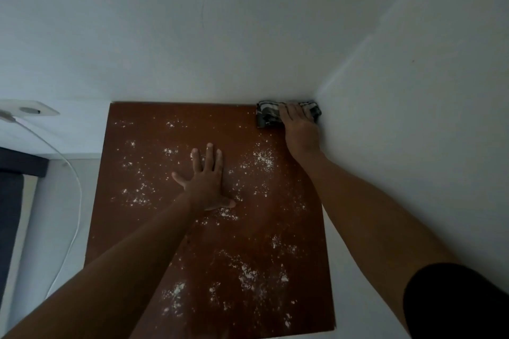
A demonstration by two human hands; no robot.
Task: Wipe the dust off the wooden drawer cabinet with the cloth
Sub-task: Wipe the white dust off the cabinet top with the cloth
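The reddish-brown top of the wooden drawer cabinet (154, 168) fills the middle of the view and is speckled with white dust in many patches. A dark patterned cloth (267, 115) lies at the top's far right corner, against the walls. My right hand (298, 126) presses flat on the cloth. My left hand (206, 179) rests palm down on the middle of the top, fingers spread, holding nothing. The drawers themselves are out of sight below.
White walls meet in the corner right behind the cloth and run along the cabinet's back and right side. A white cable (74, 173) hangs to the left, leading from a white device (30, 110). Dark bedding (11, 201) is at the far left.
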